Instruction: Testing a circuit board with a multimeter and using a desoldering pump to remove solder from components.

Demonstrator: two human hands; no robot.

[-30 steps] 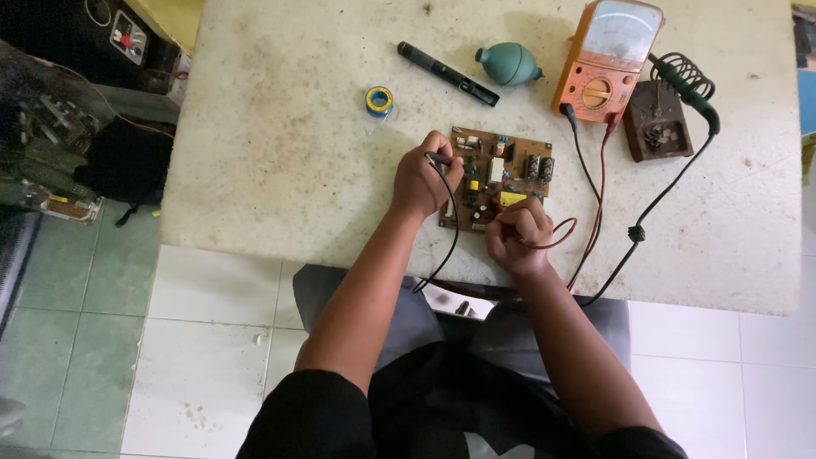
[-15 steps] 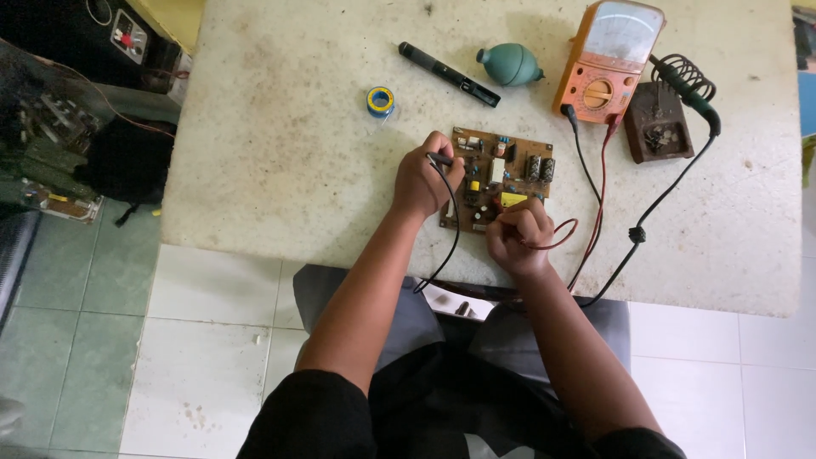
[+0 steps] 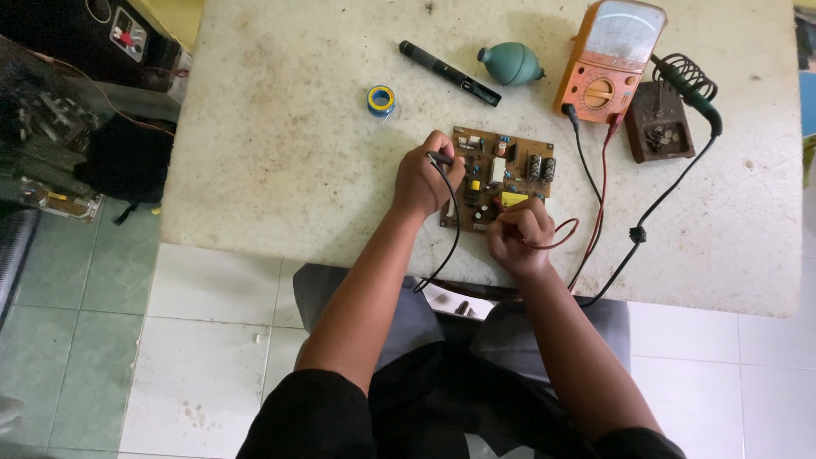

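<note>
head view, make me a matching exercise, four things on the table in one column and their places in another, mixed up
Things:
1. green rubber bulb blower
2. small blue and yellow solder spool
3. orange analog multimeter
4. brown circuit board

Places:
A. under the left hand and right hand
B. left of the black pen-shaped tool
C. between the black tool and the multimeter
D. beside the brown soldering iron stand

Pairs: 1-C, 2-B, 3-D, 4-A

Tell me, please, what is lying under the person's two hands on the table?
A brown circuit board lies under the left hand and right hand; its near edge is covered.
</note>
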